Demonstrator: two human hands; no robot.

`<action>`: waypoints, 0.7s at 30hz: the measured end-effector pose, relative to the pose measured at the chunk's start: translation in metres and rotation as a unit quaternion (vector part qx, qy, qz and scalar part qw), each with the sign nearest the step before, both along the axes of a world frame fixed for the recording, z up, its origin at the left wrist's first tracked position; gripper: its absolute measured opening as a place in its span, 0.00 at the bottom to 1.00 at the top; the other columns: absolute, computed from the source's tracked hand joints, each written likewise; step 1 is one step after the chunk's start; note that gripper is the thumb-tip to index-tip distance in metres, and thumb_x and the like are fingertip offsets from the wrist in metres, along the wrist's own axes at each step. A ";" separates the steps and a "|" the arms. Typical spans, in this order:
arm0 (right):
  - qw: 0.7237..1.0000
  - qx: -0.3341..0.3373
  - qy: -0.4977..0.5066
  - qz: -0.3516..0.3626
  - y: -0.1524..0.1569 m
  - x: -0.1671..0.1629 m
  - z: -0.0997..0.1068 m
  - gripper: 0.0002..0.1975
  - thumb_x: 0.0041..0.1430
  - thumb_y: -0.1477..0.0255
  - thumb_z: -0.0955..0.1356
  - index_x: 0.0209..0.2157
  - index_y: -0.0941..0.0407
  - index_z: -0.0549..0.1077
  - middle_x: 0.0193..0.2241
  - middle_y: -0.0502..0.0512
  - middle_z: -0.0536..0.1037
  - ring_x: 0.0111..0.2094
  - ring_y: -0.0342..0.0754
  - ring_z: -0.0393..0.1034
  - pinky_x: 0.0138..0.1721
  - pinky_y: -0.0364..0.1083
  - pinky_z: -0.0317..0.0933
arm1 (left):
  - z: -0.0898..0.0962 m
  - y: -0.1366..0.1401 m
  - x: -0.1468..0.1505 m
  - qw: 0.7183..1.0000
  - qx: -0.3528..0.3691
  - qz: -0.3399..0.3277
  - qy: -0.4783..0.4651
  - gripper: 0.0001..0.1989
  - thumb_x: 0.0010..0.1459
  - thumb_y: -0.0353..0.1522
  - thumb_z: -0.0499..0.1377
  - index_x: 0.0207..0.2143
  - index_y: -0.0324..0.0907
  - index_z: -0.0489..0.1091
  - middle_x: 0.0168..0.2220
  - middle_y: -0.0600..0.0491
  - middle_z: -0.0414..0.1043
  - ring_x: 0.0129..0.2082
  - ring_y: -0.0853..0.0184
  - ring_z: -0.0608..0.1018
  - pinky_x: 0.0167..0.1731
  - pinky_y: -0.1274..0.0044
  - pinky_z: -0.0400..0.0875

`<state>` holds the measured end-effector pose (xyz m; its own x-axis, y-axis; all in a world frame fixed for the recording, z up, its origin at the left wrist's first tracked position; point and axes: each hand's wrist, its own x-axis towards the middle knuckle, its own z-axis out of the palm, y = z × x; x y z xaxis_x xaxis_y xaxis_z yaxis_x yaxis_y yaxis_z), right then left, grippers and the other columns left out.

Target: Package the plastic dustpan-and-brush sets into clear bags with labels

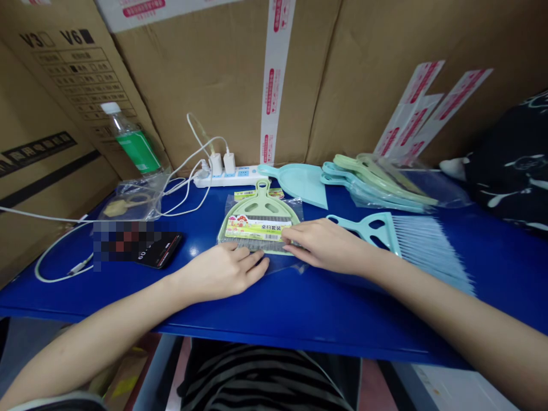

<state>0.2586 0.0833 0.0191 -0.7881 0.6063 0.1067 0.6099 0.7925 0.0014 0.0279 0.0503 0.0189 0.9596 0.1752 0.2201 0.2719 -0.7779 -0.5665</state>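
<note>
A light green dustpan and brush set [258,208] lies flat in a clear plastic bag on the blue table, handle pointing away from me. A printed card label [252,228] crosses its middle, above grey bristles. My left hand [231,271] rests over the bag's lower left edge with its fingers apart. At the right side, my right hand [319,242] has thumb and fingers closed on the bag's edge beside the label. Near my right wrist lie a loose blue brush [377,231] with pale bristles and, farther back, a blue dustpan [302,180].
Several bagged green and blue sets [381,182] are piled at the back right. A white power strip [233,177] with chargers and cables stands against the cardboard [214,74]. Left are a phone [160,249], a bottle [137,145] and a plastic bag [132,200]; dark patterned fabric [509,160] is far right.
</note>
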 end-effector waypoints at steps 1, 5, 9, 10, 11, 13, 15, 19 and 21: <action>1.000 0.000 -0.001 0.000 0.000 0.000 0.000 0.06 0.61 0.74 0.62 0.31 0.57 0.68 0.27 0.56 0.77 0.26 0.46 0.68 0.25 0.43 0.50 | 0.000 0.000 0.000 1.000 -0.001 0.000 -0.001 0.13 0.60 0.21 0.50 0.42 0.35 0.71 0.38 0.49 0.79 0.25 0.69 0.76 0.23 0.76 0.68; 1.000 -0.001 -0.002 0.002 0.000 0.000 0.000 0.06 0.62 0.74 0.62 0.31 0.58 0.68 0.27 0.55 0.77 0.26 0.46 0.68 0.25 0.43 0.50 | 0.002 0.000 0.000 1.000 0.005 0.000 0.001 0.12 0.60 0.21 0.50 0.43 0.34 0.71 0.38 0.49 0.79 0.25 0.69 0.76 0.23 0.76 0.68; 1.000 0.000 -0.004 0.000 0.000 0.001 0.000 0.07 0.62 0.74 0.62 0.31 0.58 0.68 0.27 0.56 0.77 0.26 0.47 0.68 0.25 0.43 0.50 | 0.002 0.000 -0.001 1.000 0.017 -0.005 0.004 0.12 0.61 0.22 0.50 0.41 0.34 0.72 0.36 0.48 0.79 0.25 0.69 0.76 0.23 0.76 0.68; 1.000 0.000 -0.004 0.001 0.000 0.001 -0.001 0.07 0.61 0.74 0.62 0.31 0.58 0.68 0.27 0.56 0.77 0.26 0.47 0.68 0.25 0.43 0.50 | 0.002 0.000 -0.001 1.000 0.020 -0.004 0.006 0.12 0.61 0.22 0.50 0.41 0.34 0.72 0.36 0.48 0.79 0.25 0.70 0.76 0.24 0.76 0.68; 1.000 -0.001 -0.002 0.002 0.000 0.001 -0.001 0.07 0.61 0.74 0.62 0.31 0.58 0.68 0.27 0.56 0.77 0.26 0.47 0.68 0.25 0.43 0.50 | 0.002 0.000 -0.001 1.000 0.022 0.000 0.009 0.12 0.61 0.22 0.50 0.41 0.34 0.72 0.35 0.48 0.79 0.25 0.70 0.76 0.24 0.77 0.68; 1.000 -0.001 0.003 0.004 0.000 0.001 -0.001 0.07 0.61 0.74 0.61 0.31 0.58 0.68 0.27 0.56 0.77 0.26 0.47 0.68 0.25 0.43 0.50 | 0.002 0.000 -0.002 1.000 0.023 0.012 0.017 0.12 0.61 0.22 0.50 0.42 0.34 0.71 0.35 0.48 0.79 0.26 0.70 0.76 0.25 0.77 0.68; 1.000 -0.001 0.006 0.005 0.000 0.001 -0.001 0.07 0.61 0.74 0.61 0.31 0.57 0.68 0.27 0.56 0.77 0.26 0.47 0.68 0.25 0.44 0.50 | 0.003 0.000 -0.002 0.999 0.022 0.022 0.022 0.13 0.61 0.22 0.49 0.44 0.34 0.71 0.36 0.48 0.79 0.27 0.69 0.76 0.26 0.77 0.69; 1.000 -0.003 0.010 0.006 0.000 0.001 -0.001 0.07 0.61 0.74 0.61 0.31 0.57 0.68 0.27 0.56 0.77 0.26 0.47 0.68 0.26 0.44 0.51 | 0.003 0.001 -0.002 0.999 0.017 0.030 0.022 0.14 0.61 0.22 0.49 0.45 0.34 0.70 0.40 0.47 0.78 0.29 0.69 0.77 0.26 0.76 0.70; 1.000 -0.005 0.010 0.006 0.000 0.000 -0.001 0.07 0.61 0.74 0.61 0.31 0.57 0.68 0.27 0.56 0.77 0.26 0.47 0.68 0.26 0.43 0.51 | 0.002 0.001 -0.002 0.999 0.014 0.036 0.026 0.13 0.61 0.22 0.50 0.45 0.34 0.70 0.41 0.46 0.78 0.29 0.69 0.77 0.26 0.77 0.70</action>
